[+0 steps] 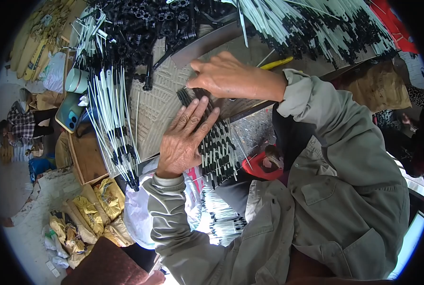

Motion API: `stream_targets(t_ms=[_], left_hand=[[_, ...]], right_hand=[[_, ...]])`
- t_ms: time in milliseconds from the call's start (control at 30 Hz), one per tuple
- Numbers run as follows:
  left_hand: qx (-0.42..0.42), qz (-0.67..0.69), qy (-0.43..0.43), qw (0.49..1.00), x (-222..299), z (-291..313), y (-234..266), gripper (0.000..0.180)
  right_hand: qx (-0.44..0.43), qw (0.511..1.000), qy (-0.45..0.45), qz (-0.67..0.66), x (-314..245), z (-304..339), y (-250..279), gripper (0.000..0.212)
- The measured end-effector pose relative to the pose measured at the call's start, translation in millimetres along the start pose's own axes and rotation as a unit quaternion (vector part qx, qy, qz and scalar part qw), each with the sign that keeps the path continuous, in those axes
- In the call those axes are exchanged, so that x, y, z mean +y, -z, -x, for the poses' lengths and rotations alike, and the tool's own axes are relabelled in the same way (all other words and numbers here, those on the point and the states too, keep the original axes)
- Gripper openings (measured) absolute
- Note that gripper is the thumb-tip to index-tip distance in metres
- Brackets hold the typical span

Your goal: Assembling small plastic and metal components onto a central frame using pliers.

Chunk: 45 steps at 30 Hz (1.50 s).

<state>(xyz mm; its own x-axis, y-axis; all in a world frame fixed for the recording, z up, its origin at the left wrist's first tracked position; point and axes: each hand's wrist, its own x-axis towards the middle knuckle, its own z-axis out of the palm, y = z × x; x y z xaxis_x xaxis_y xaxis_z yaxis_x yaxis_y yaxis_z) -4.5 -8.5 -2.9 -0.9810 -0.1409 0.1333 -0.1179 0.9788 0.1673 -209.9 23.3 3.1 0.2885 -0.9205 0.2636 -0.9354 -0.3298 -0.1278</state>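
Palm down and fingers outstretched, my left hand (184, 135) lies over a row of thin pale strips with black sections (220, 154). The strips sit side by side near the front edge of the woven-patterned tabletop (148, 107), and their lower ends stick out past it. Just beyond the left fingertips, my right hand (226, 76) is curled closed over the strips' far ends. Whatever its fingers grip is hidden beneath them. To the left of my left hand lies a loose fan of similar pale strips with black ends (110, 107).
Black plastic parts (148, 21) are heaped at the far side, beside a large pile of pale strips (297, 23). A yellow-handled tool (276, 63) lies behind my right wrist. A phone (69, 112) rests at the left, above wrapped packets (91, 209). A red container (264, 166) sits below the table edge.
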Motion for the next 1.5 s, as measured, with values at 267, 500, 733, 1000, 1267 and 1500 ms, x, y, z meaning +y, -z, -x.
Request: stream_targets(t_ms=[267,500,733,1000,1267,1500], left_hand=[[-0.006,-0.008,0.002,1.0,1,0,1,0.093],[-0.032,-0.022,0.004,0.999,1,-2,4,0.094],[-0.04,-0.024,0.002,0.999,1,-3,4,0.096],[-0.029,-0.004,0.007,1.0,2,-5,4,0.094],[-0.024,0.006,-0.01,1.0,2,-3,2,0.092],[-0.015,0.008,-0.012,1.0,1,-4,2,0.095]], right_hand=[[0.048,0.998,0.025,-0.024,5,0,-6,0.024],[-0.002,0.999,0.024,-0.044,7,-5,-2,0.02],[0.03,0.999,0.033,-0.01,7,-3,-7,0.022],[0.032,0.999,0.023,-0.021,8,-4,-7,0.021],[0.013,0.999,0.014,0.034,1,-10,-9,0.025],[0.041,0.999,0.011,-0.004,6,-4,-4,0.019]])
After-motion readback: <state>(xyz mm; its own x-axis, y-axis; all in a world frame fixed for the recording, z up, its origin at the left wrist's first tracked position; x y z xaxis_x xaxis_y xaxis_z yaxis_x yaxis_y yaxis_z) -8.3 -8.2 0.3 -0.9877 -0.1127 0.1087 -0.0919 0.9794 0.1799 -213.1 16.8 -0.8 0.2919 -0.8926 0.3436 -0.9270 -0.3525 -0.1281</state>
